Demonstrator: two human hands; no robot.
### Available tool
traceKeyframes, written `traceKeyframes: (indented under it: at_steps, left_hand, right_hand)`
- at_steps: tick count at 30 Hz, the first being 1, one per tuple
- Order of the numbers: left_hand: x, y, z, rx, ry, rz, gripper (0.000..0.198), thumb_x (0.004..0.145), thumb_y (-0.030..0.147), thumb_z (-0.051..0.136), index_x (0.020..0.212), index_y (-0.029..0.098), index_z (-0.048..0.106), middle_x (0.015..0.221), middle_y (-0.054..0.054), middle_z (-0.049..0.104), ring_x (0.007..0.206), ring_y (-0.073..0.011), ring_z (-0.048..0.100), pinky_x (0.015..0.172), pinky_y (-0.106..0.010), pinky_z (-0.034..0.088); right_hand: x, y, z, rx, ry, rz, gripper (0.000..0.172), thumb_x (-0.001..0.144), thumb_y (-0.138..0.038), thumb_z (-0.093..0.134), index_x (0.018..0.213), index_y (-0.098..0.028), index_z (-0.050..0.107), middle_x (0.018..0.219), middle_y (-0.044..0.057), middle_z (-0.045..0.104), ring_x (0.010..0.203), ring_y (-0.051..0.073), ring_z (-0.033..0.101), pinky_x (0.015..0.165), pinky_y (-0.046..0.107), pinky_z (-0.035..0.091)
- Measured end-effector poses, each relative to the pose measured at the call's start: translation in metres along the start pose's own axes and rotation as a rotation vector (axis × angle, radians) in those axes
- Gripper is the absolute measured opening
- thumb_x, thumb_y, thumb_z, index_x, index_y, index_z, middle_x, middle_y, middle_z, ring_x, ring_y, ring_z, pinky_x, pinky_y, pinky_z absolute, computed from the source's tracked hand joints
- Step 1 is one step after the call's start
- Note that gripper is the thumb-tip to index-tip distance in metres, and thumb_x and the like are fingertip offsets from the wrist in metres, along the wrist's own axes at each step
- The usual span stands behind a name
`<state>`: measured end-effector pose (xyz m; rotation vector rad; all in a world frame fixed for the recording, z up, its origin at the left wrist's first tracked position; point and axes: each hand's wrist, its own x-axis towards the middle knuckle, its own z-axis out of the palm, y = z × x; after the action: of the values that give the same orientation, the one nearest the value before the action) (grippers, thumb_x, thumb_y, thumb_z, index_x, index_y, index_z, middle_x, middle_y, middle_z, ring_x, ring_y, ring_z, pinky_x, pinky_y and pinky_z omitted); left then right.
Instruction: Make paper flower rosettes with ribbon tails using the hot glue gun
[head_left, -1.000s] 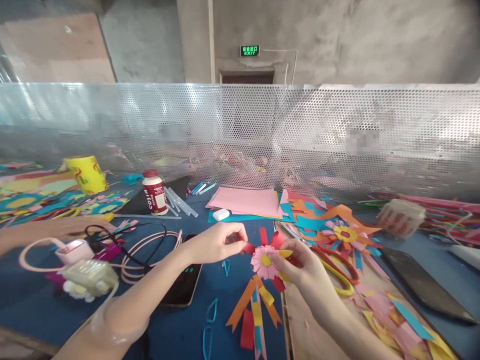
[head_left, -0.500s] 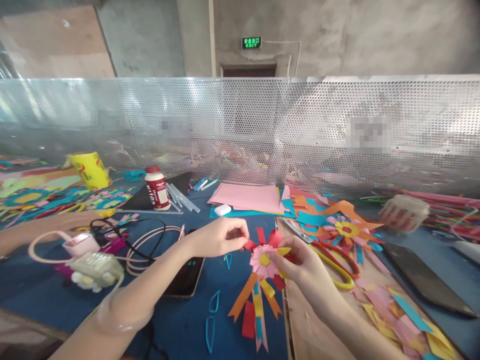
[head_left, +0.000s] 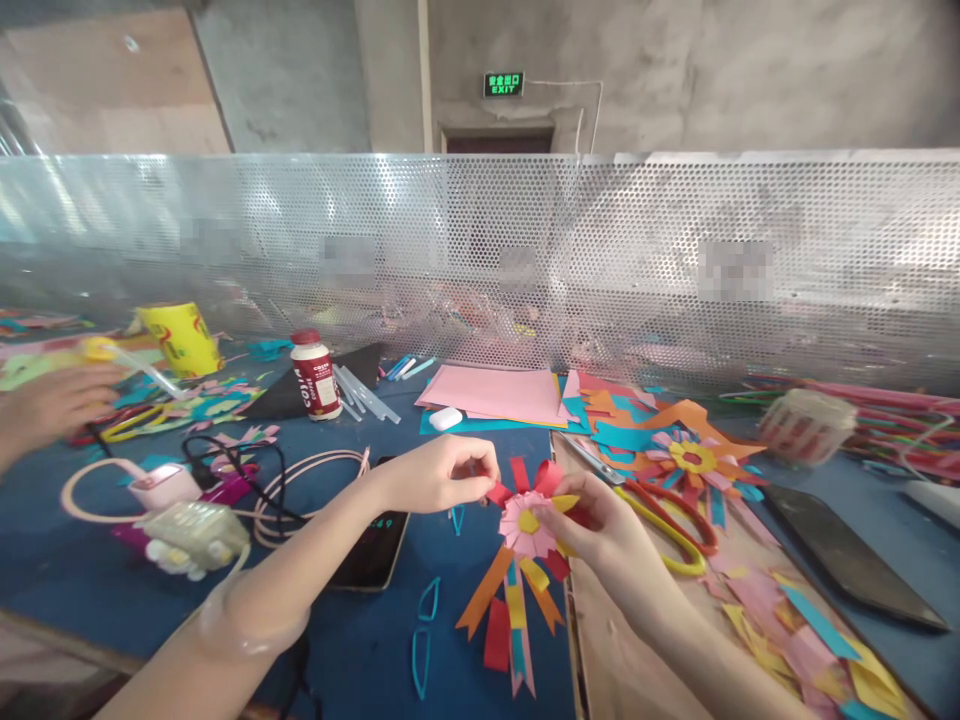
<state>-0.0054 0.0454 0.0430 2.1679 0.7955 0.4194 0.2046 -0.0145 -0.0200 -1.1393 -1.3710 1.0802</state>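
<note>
Far left, cut off by the frame edge: a co-worker's hand [head_left: 41, 405] closed around a yellow tool whose make cannot be told, with a clear stick projecting from it. Beyond it stands a tilted yellow roll [head_left: 178, 338]. Nearer lie a looped pink cable [head_left: 300, 475] and a pale ribbed object [head_left: 196, 530], too blurred to identify. A red-capped bottle [head_left: 313, 375] stands upright on the blue table [head_left: 90, 590], just beside a fan of clear glue sticks [head_left: 367, 395]. A phone [head_left: 373, 550] lies partly hidden under the person's left forearm. Centre: the left hand [head_left: 439, 475] has thumb and forefinger pressed together on a red petal at the left edge of the paper flower [head_left: 525, 525]; the pinch itself is partly covered by the curled fingers. The flower, pink with a yellow centre, is held low over the table's near middle, and its orange, yellow and red streamers hang down toward the surface. The right hand [head_left: 600, 525] grips the flower from the right, thumb by the centre, the other fingers hidden behind the petals. Behind lie pink paper sheets [head_left: 499, 395]. Right: scissors [head_left: 667, 530], blades partly covered, a second flower [head_left: 694, 458], and a dark flat device [head_left: 847, 560]. A perforated metal screen [head_left: 480, 250] blurs everything beyond it.
</note>
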Motion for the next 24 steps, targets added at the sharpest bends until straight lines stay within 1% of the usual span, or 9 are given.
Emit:
traceKeyframes:
  at_steps: [3,5,9,13,17,24]
  left_hand:
    - [0.000,0.000,0.000,-0.011,-0.009,0.009,0.006,0.079,0.022,0.045,0.077,0.017,0.048,0.074,0.000,0.053,0.068,-0.0118,0.051,0.064,-0.025,0.042]
    - [0.000,0.001,0.000,-0.021,-0.017,0.014,0.006,0.079,0.021,0.046,0.076,0.017,0.048,0.073,0.001,0.052,0.067,-0.0111,0.050,0.063,-0.024,0.041]
    - [-0.001,0.004,-0.001,-0.050,-0.035,0.025,0.005,0.078,0.020,0.046,0.076,0.017,0.048,0.074,0.001,0.052,0.066,-0.0102,0.050,0.061,-0.023,0.040]
    - [-0.003,0.009,-0.002,-0.080,-0.051,0.037,0.004,0.078,0.021,0.047,0.079,0.017,0.047,0.077,0.000,0.052,0.068,-0.0108,0.052,0.064,-0.024,0.042]
    - [-0.008,0.016,-0.005,-0.093,-0.050,0.051,0.006,0.077,0.019,0.049,0.082,0.017,0.046,0.079,0.000,0.052,0.070,-0.0108,0.052,0.064,-0.024,0.041]
    - [-0.014,0.026,-0.007,-0.077,-0.045,0.049,0.008,0.078,0.016,0.049,0.085,0.017,0.045,0.082,0.000,0.053,0.070,-0.0102,0.050,0.063,-0.024,0.039]
  right_hand:
    - [0.000,0.001,0.000,-0.001,-0.011,-0.001,0.030,0.075,-0.044,0.066,0.085,-0.020,0.052,0.080,0.002,0.061,0.071,0.016,0.057,0.061,0.027,0.043]
    - [0.000,0.000,0.000,-0.001,-0.016,-0.001,0.030,0.075,-0.045,0.065,0.085,-0.020,0.052,0.081,0.002,0.062,0.072,0.017,0.057,0.061,0.027,0.043]
    - [-0.001,-0.003,0.001,-0.009,-0.018,0.004,0.030,0.076,-0.045,0.065,0.083,-0.020,0.050,0.077,0.000,0.060,0.068,0.015,0.055,0.060,0.026,0.042]
    - [-0.004,-0.008,0.001,-0.020,-0.016,-0.002,0.030,0.076,-0.045,0.065,0.083,-0.020,0.050,0.072,-0.001,0.058,0.063,0.012,0.052,0.057,0.024,0.039]
    - [-0.007,-0.013,0.002,-0.008,-0.009,-0.014,0.030,0.074,-0.045,0.067,0.082,-0.021,0.050,0.067,-0.003,0.055,0.060,0.011,0.049,0.054,0.023,0.038]
    - [-0.012,-0.018,0.003,0.052,-0.033,-0.025,0.029,0.074,-0.042,0.067,0.082,-0.021,0.050,0.067,-0.003,0.057,0.061,0.012,0.052,0.054,0.023,0.041]
